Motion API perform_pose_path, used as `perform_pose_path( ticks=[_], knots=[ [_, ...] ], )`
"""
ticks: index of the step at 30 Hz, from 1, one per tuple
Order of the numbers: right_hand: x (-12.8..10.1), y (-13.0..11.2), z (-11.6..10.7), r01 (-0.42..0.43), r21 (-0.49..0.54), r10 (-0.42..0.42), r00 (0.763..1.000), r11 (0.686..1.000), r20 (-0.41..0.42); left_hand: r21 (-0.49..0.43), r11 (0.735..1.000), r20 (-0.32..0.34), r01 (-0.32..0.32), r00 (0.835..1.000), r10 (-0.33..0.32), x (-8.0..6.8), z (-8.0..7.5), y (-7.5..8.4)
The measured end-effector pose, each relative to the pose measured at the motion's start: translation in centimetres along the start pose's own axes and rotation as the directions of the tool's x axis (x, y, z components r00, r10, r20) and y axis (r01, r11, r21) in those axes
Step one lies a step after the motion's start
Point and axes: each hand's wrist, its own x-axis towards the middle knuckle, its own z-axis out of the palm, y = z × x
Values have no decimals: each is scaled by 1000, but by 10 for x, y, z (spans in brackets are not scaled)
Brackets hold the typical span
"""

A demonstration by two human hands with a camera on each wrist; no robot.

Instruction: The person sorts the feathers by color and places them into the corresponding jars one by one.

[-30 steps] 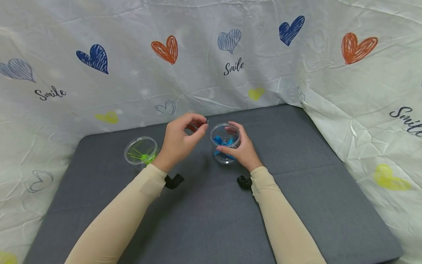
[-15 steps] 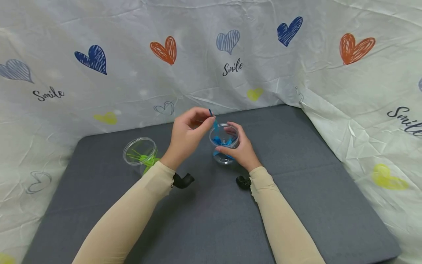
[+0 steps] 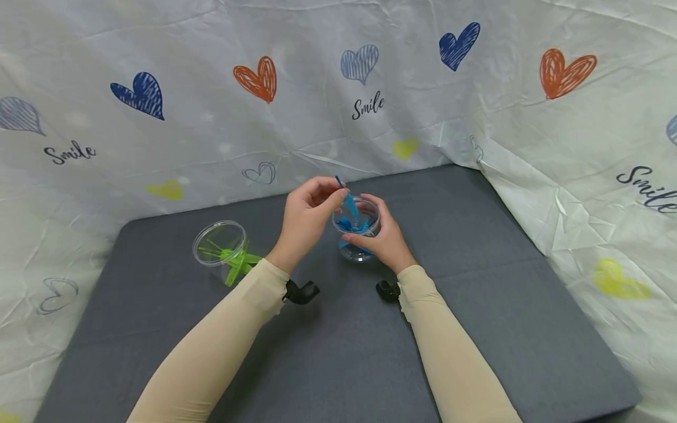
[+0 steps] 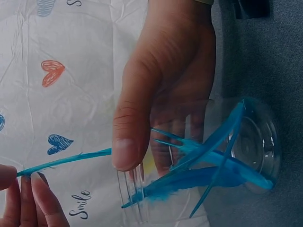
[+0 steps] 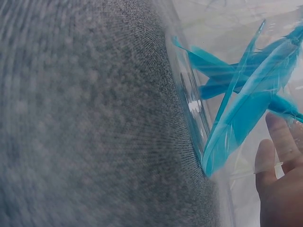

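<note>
In the head view my left hand (image 3: 309, 217) pinches a blue feather (image 3: 351, 205) by its upper end. The feather slants down through the mouth of a clear plastic jar (image 3: 353, 255). My right hand (image 3: 388, 238) grips that jar from the right side, thumb in front near the rim. Several blue feathers (image 4: 208, 156) lie crossed inside the jar, as the left wrist view shows through its wall. From the right wrist view, the same blue feathers (image 5: 246, 118) lean against the jar's base and sides, with right-hand fingers (image 5: 279, 137) behind them.
To the left stands a second clear jar (image 3: 194, 249) holding several green feathers (image 3: 235, 261), partly beside the left sleeve. Both jars are on a grey cloth-covered table (image 3: 476, 352). A white curtain (image 3: 307, 135) printed with hearts borders the back and right.
My left hand has moved right, and the feather it holds has swung into view and dropped into the jar's mouth. More green feathers show at the left jar. My right hand stays on its jar.
</note>
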Motion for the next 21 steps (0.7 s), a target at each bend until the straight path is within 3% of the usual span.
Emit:
perform_pose_path(
  ticks=[7, 21],
  knots=[
    [-1, -1, -1, -10, -11, 10, 1000, 1000, 0, 20, 997, 39, 75, 996, -76, -1, 4, -6],
    [1, 5, -2, 4, -16, -4, 1000, 1000, 4, 56, 985, 72, 164, 983, -168, 2, 9, -15]
  ],
)
